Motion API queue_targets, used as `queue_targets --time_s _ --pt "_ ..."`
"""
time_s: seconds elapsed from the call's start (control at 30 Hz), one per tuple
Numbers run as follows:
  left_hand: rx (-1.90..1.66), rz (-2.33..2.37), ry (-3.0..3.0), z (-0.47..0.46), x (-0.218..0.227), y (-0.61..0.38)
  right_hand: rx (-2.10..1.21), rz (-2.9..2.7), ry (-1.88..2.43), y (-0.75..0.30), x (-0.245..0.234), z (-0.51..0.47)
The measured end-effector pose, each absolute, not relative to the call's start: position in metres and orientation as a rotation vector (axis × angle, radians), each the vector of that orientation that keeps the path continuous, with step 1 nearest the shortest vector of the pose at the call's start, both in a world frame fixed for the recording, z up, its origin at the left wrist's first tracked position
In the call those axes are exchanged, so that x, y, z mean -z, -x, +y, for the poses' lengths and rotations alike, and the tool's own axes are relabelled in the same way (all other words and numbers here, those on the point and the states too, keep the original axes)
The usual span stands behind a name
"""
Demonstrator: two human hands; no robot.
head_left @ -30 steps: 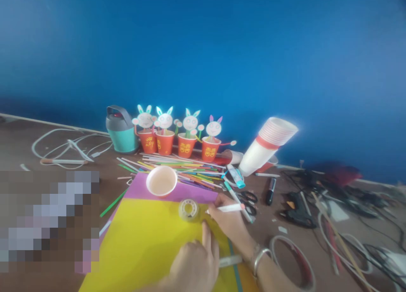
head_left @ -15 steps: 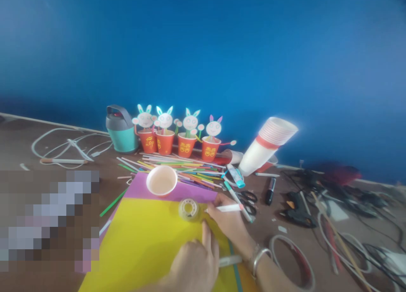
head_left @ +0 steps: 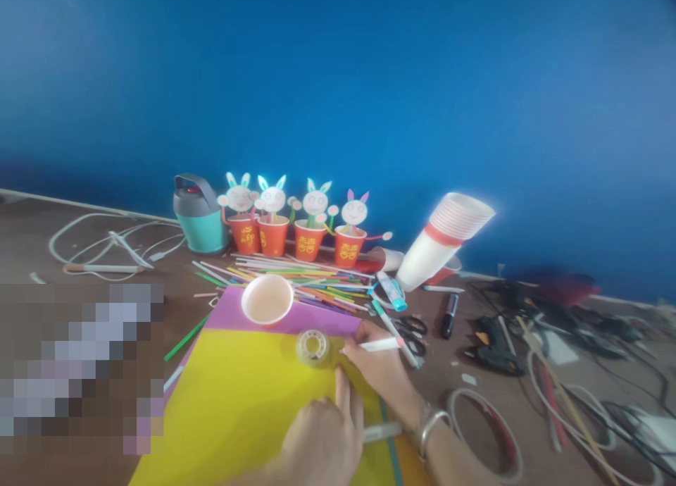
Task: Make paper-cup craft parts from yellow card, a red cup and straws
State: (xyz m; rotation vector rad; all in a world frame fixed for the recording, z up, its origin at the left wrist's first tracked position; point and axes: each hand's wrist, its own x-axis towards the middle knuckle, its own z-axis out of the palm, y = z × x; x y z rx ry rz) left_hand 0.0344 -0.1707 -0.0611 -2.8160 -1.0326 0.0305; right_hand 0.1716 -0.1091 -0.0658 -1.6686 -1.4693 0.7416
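My right hand (head_left: 377,366) is closed around a white marker (head_left: 379,344) with a pinkish end. The marker's tip is close to the right side of a clear tape roll (head_left: 313,347), which lies flat on a yellow sheet (head_left: 237,394). My left hand (head_left: 327,430) rests on the sheet, its index finger stretched toward the roll and other fingers partly curled. A white stick-like thing (head_left: 382,432) lies beside the left hand's fingers. Behind the roll, a white-lined paper cup (head_left: 267,300) stands on a purple sheet (head_left: 220,318).
Rabbit-faced figures in red cups (head_left: 309,241) stand along the wall beside a teal lidded container (head_left: 201,222). Coloured sticks (head_left: 317,283) lie before them. At right are stacked paper cups (head_left: 446,239), scissors (head_left: 412,331), a glue gun (head_left: 493,349) and tangled cables (head_left: 591,415).
The whole view has shifted very slightly. Both hands, the marker and the tape roll keep almost the same positions relative to each other.
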Motion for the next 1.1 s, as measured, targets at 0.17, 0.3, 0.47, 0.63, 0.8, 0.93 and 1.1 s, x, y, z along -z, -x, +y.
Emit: queue_targets --time_s 0.17,0.3,0.47,0.63,0.8,0.93,1.1 --pt "-0.026 -1.036 2.798 -0.1715 0.0637 -0.0344 -0.781 -1.415 1.702 -0.1706 0.0645 -0.1093" --pt "-0.025 -1.051 2.813 -0.1719 0.0647 -0.0346 -0.73 -1.46 1.7 -0.1699 0.0617 -0.11" --pt "-0.012 -1.039 2.804 -0.1726 0.0644 -0.0351 -0.768 -1.476 1.695 -0.1697 0.0592 -0.1103" --pt "-0.003 -1.015 2.797 -0.1724 0.0639 -0.0351 -0.751 -1.522 1.689 -0.1702 0.0592 -0.1101" --pt "0.018 -1.008 2.783 -0.1714 0.0632 -0.0343 -0.74 -1.518 1.698 -0.1703 0.0606 -0.1103" --pt "0.014 -1.021 2.787 -0.1715 0.0638 -0.0343 -0.716 -1.512 1.7 -0.17 0.0606 -0.11" --pt "0.0 -1.018 2.782 -0.172 0.0646 -0.0345 -0.732 -1.498 1.693 -0.1701 0.0599 -0.1103"
